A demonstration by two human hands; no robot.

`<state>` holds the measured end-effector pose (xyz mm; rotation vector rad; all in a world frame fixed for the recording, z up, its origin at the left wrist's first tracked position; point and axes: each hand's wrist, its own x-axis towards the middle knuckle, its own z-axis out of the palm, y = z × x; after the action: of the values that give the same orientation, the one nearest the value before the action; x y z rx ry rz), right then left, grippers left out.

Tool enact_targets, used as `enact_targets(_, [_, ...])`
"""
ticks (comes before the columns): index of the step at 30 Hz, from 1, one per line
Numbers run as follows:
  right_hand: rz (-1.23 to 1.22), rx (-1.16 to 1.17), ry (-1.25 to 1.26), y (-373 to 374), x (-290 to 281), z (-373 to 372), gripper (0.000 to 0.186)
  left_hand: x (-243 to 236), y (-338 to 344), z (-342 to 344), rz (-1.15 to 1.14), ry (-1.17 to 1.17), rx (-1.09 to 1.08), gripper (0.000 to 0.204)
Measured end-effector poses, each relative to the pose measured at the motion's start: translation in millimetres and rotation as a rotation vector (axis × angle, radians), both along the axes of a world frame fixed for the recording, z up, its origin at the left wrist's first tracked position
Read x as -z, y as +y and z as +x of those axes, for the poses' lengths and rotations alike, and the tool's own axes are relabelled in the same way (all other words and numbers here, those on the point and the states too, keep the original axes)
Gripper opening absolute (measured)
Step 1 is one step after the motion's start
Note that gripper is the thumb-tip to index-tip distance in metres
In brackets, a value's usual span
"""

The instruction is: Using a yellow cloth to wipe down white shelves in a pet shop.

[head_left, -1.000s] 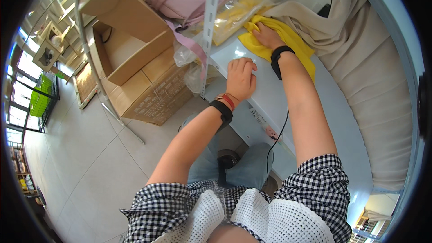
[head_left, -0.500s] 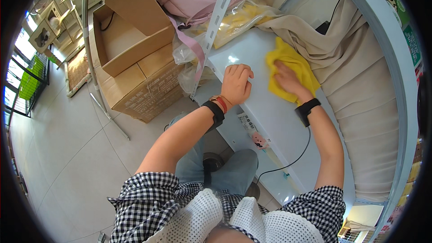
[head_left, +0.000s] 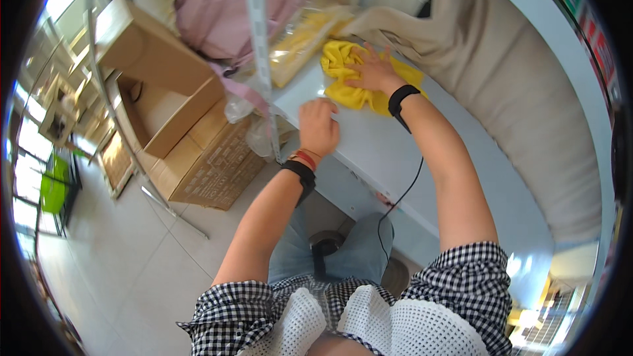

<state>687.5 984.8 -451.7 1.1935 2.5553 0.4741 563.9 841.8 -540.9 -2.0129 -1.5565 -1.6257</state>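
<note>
My right hand [head_left: 374, 71] lies with fingers spread on a crumpled yellow cloth [head_left: 351, 96], pressing it against a glossy pale blue-white shelf [head_left: 372, 142]. Folds of the cloth stick out on both sides of the hand. My left hand [head_left: 319, 125] rests at the shelf's near edge, its fingers curled and pressed together with nothing seen in them. Each wrist wears a black band, and a thin black cable [head_left: 395, 207] hangs from the right one.
Beige fabric [head_left: 527, 86] borders the shelf's far and right sides. A white slotted upright [head_left: 258, 46] stands left of the cloth, near a plastic bag of yellow material [head_left: 304, 34] and a pink bag [head_left: 217, 10]. Cardboard boxes [head_left: 208, 171] sit on the tiled floor at left.
My right hand and the yellow cloth have moved left and farther away across the shelf, and its fingers are now spread. My left hand remains near the shelf's edge. The view has shifted.
</note>
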Motion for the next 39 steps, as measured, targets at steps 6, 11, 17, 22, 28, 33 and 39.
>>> enact_targets(6, [-0.038,0.342,0.547,-44,63,267,0.044,3,7,1,-0.029,0.027,0.021,0.025])
enact_targets(11, [0.167,0.974,0.57,-225,123,585,0.042,-2,11,7,0.092,0.044,0.003,0.021])
enact_targets(17, [-0.033,1.182,0.281,-281,98,672,0.052,0,14,17,0.104,-0.024,0.05,0.019])
enact_targets(22, [-0.16,0.527,0.615,-171,51,358,0.052,1,6,-1,0.067,0.056,0.011,0.019])
enact_targets(28, [-0.307,0.15,0.486,-50,51,163,0.07,4,16,19,0.088,0.057,0.096,0.019])
enact_targets(33, [-0.316,0.272,0.536,-3,36,119,0.074,1,9,7,0.011,0.134,0.058,0.018])
enact_targets(39, [-0.068,0.199,0.676,-35,66,283,0.06,2,15,5,0.037,0.11,0.076,0.017])
